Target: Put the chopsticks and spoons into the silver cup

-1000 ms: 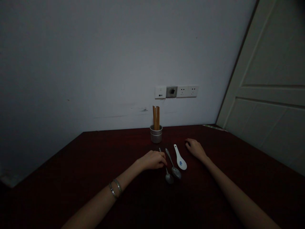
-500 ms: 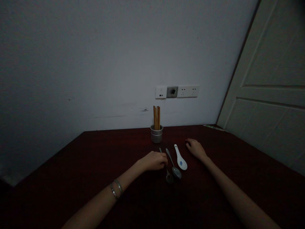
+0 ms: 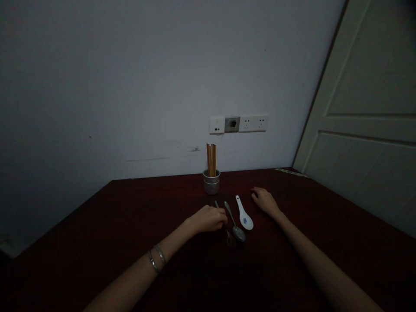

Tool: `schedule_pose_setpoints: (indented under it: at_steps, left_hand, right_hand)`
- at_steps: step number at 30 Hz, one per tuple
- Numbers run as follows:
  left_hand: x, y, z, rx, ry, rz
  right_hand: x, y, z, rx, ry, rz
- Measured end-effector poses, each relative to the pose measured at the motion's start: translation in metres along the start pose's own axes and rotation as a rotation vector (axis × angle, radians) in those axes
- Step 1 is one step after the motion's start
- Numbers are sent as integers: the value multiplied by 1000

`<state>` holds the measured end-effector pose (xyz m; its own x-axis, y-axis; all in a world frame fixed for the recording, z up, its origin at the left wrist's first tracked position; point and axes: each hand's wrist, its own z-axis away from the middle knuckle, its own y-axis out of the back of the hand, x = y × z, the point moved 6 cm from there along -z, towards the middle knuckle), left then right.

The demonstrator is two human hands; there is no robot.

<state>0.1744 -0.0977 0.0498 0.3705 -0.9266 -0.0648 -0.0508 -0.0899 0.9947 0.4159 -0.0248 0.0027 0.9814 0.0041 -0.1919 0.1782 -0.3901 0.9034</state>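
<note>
My left hand (image 3: 211, 218) has its fingers closed around the handle of a small metal spoon (image 3: 230, 241); the handle's end pokes out above the fingers, and its dark bowl points toward me. Close to its right lies a larger metal spoon (image 3: 239, 234), bowl also toward me. Further right is a white soup spoon (image 3: 246, 220) with a blue mark in its bowl. My right hand (image 3: 264, 200) rests on the table to the right of the white spoon, holding nothing, thumb apart from the fingers.
Behind the spoons, a grey metal cup (image 3: 211, 187) holds several wooden chopsticks (image 3: 211, 160). The dark red table (image 3: 156, 195) meets a pale wall with sockets (image 3: 252, 123). A panelled door (image 3: 357, 147) stands at the right, near a thin strip (image 3: 289, 172) on the table edge.
The whole scene has shifted slightly left in view. My left hand keeps its hold on the small spoon, whose bowl looks a little blurred. My right hand stays resting on the table.
</note>
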Motion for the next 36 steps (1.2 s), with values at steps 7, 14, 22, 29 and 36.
schedule_pose_setpoints:
  at_steps: [7,14,22,29,36]
  left_hand:
    - [2,-1,-1,9,-27,-37]
    - [6,11,1,48,-67,-25]
    - [-10,56,8,275,20,246]
    - [-34,98,26,543,213,562]
    - [-46,103,33,651,381,806]
  right_hand:
    - [-1,1,0,3,2,22]
    - [-3,3,1,8,7,15]
    - [-2,3,1,4,0,-12]
    - [0,0,0,-1,-2,2]
    - [2,-3,0,-2,3,-15]
